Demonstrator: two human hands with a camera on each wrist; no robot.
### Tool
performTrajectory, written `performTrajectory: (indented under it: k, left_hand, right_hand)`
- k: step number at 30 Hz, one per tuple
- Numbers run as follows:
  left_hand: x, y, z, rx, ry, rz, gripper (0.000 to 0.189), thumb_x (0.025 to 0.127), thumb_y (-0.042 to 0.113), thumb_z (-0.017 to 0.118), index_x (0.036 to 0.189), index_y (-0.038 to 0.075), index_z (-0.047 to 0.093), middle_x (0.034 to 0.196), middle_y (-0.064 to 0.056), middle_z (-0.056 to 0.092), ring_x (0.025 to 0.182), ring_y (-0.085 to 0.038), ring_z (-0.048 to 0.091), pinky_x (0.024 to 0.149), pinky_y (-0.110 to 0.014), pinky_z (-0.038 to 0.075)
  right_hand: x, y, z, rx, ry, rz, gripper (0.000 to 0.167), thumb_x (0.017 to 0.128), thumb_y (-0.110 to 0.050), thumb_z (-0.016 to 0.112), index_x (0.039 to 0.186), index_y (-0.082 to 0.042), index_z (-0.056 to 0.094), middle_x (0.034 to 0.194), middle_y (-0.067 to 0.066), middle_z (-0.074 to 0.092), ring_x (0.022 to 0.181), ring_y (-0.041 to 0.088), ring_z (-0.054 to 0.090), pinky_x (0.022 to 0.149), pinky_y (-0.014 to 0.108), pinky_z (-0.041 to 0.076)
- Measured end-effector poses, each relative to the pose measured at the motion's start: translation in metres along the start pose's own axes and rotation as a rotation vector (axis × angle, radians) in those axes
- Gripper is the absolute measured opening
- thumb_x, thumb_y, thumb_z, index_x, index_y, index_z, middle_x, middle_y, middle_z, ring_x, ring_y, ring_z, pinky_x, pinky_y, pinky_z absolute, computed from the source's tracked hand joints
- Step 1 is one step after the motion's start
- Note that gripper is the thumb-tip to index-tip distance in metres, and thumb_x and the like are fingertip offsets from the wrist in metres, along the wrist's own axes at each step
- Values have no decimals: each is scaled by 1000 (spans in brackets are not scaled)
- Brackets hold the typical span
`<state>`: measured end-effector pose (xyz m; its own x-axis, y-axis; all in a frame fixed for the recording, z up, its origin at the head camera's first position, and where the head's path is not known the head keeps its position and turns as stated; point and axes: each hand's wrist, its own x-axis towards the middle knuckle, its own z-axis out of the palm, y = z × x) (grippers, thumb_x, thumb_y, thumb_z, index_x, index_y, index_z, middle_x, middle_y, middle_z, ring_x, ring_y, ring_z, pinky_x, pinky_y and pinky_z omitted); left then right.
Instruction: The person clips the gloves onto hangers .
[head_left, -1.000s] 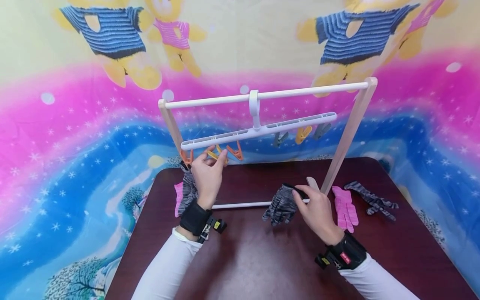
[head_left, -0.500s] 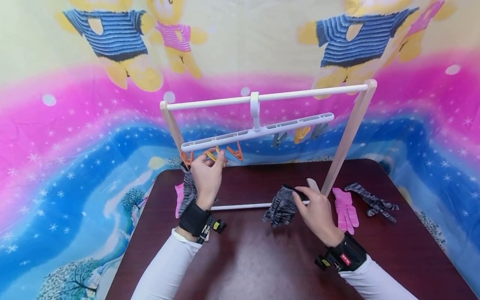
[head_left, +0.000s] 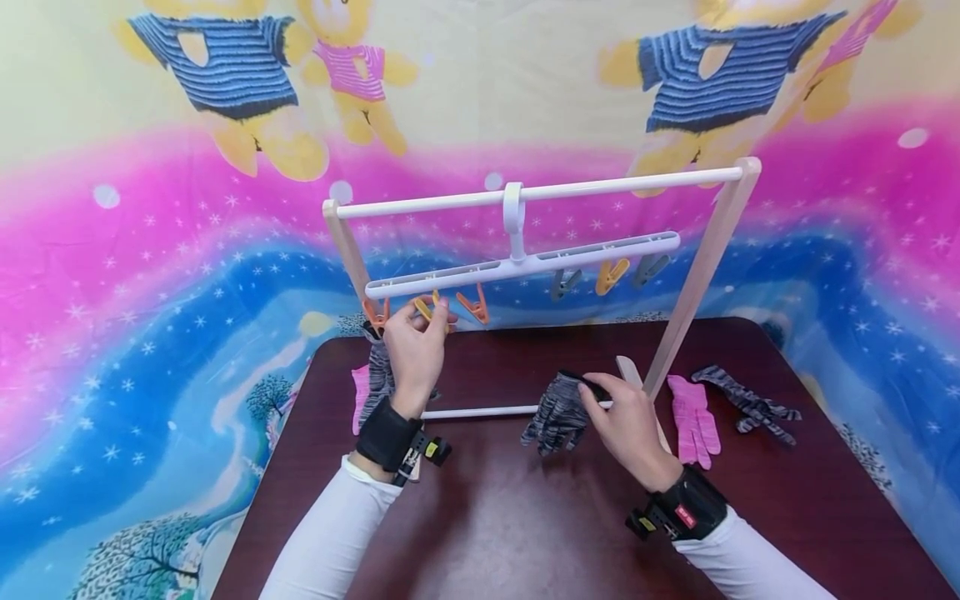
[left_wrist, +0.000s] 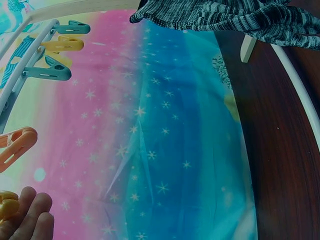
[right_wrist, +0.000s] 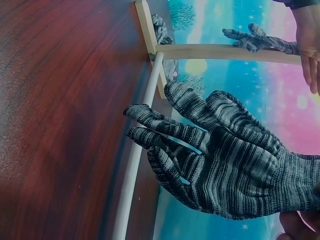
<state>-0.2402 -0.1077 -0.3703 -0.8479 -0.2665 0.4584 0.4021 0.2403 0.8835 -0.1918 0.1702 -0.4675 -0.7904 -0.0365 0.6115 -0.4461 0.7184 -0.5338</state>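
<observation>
My left hand pinches a yellow clothespin on the left part of a white clip hanger. Orange clothespins flank it: one to the right and another at the hanger's end, a black-and-grey knit glove hanging below that one. Lower and to the right, my right hand holds a second black-and-grey glove by its dark cuff, fingers dangling. The right wrist view shows this glove spread flat, with only a bit of my fingers visible at the cuff.
The hanger hooks over the top bar of a wooden rack. Grey clothespins and another yellow clothespin hang at its right. On the dark table, a pink glove and a striped glove lie right; another pink glove shows left.
My right hand and its glove have shifted slightly left. My left hand stays at the yellow clothespin, and the hanger's right end has swung a little.
</observation>
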Motion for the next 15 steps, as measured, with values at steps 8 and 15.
performTrajectory:
  k: [8,15]
  left_hand:
    - [-1,5,-1,-1,-28,-7,28,101,27,62,105,0,70,85,-26,74,62,-2,67,52,-20,42]
    - [-1,6,0,42,-23,21,25,101,25,60,98,4,72,80,-19,76,47,-7,48,46,-23,30]
  right_hand:
    - [6,-7,5,7,12,-38,18,89,-11,75,106,-4,76,94,12,77,70,17,69,61,35,54]
    - [12,-16,9,18,-21,-45,17,90,-13,75,105,-5,76,97,12,78,74,19,71,65,38,55]
